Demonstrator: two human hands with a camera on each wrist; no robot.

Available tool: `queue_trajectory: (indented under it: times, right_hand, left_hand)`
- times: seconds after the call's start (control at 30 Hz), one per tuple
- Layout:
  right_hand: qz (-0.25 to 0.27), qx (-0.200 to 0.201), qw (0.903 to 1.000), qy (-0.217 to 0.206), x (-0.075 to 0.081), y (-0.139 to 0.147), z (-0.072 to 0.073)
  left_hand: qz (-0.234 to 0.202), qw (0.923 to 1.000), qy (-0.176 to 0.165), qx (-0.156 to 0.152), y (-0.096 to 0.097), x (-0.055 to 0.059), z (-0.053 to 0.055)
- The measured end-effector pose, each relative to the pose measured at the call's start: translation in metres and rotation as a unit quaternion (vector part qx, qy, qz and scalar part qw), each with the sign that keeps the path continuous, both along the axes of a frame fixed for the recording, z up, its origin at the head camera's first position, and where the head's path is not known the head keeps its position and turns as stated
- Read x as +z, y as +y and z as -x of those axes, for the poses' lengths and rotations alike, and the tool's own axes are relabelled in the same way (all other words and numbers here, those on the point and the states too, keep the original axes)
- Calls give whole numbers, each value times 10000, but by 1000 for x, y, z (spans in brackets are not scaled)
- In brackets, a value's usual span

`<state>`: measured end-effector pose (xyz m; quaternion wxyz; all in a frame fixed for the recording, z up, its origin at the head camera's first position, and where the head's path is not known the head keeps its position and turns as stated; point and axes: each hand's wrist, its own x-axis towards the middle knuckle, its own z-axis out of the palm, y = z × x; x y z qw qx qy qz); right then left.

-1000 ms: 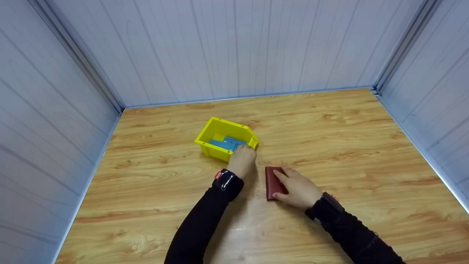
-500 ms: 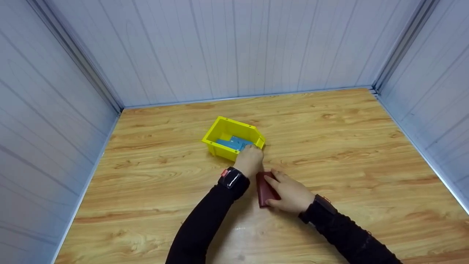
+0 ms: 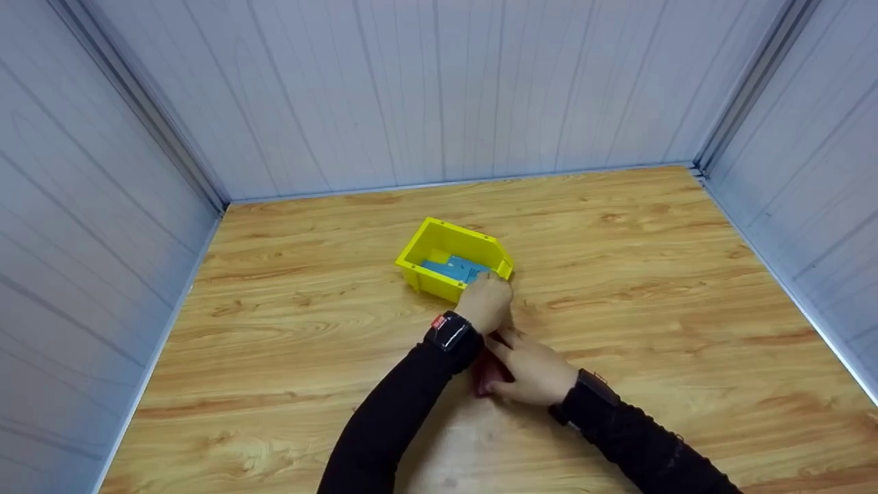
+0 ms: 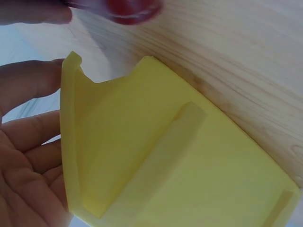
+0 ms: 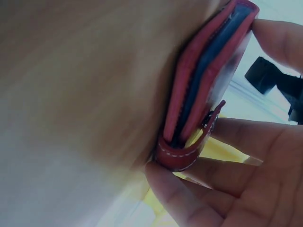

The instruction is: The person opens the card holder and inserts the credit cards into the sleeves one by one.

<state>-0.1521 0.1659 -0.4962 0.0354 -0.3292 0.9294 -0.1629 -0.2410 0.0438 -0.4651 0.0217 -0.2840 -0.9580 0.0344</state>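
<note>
My left hand (image 3: pixel 485 302) grips the near right side wall of a yellow plastic bin (image 3: pixel 433 281); in the left wrist view its thumb and fingers lie around the wall's edge. Flat blue-grey card-like pieces (image 3: pixel 446 269) lie inside the bin. Just in front of it, my right hand (image 3: pixel 540 372) holds a dark red wallet (image 3: pixel 485 379) on the table, partly hidden beneath the left wrist in the head view. In the right wrist view the wallet (image 5: pixel 194 80) shows white stitching and a snap strap, with the thumb at one end and fingertips at the other.
The wood-grain table (image 3: pixel 288 329) is bounded by a pale panel wall at the back (image 3: pixel 411 96) and by side walls (image 3: pixel 82 261) at left and right. The left forearm (image 3: pixel 405 405) crosses close beside the right hand.
The yellow bin has slid to the right with my left hand on it. My right hand has brought the red wallet left and nearer the person, up to the left wrist.
</note>
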Motion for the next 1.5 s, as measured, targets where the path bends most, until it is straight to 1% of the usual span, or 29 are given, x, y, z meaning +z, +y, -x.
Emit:
queue_trajectory:
  times: [0.17, 0.33, 0.53, 0.67, 0.8, 0.9, 1.03, 1.07, 1.17, 1.23, 1.33, 1.43, 1.5]
  right_hand:
    - [28, 71, 9999, 136, 0, -3, -2]
    - [130, -9, 9999, 82, 0, -6, -3]
    - [275, 113, 9987, 418, -2, -8, -3]
    - [394, 223, 9975, 543, -3, -9, -3]
    - [454, 169, 9979, 420, -3, -9, -3]
    - [447, 66, 9987, 242, -3, -9, -3]
    - [482, 40, 9987, 128, -2, -8, -2]
    - [499, 47, 9987, 111, -2, -8, -2]
    - [568, 56, 9984, 30, -1, -7, 0]
    - [597, 40, 9982, -29, 0, -6, 2]
    - [663, -45, 9978, -11, 3, -4, 5]
    - [653, -172, 9975, 198, 7, 1, 7]
    - [635, -267, 9971, 325, 10, 4, 9]
  left_hand:
    - [26, 9997, -257, 6, 8, 2, -2]
    - [44, 9997, -237, -90, 15, 2, -2]
    - [111, 9995, -224, -173, 22, 3, -4]
    - [145, 9996, -112, -207, 25, 1, -5]
    - [141, 9995, 74, -283, 26, 0, -6]
    - [229, 9988, 153, -396, 26, 0, -6]
    - [276, 9980, 212, -519, 25, 2, -6]
    - [238, 9979, 274, -536, 24, 2, -7]
    - [-92, 9970, 503, -581, 19, 4, -10]
    - [-402, 9952, 670, -597, 14, 5, -14]
    - [-813, 9910, 863, -623, 3, 9, -23]
    - [-1159, 9871, 930, -590, -10, 14, -32]
    - [-1410, 9846, 874, -560, -18, 17, -38]
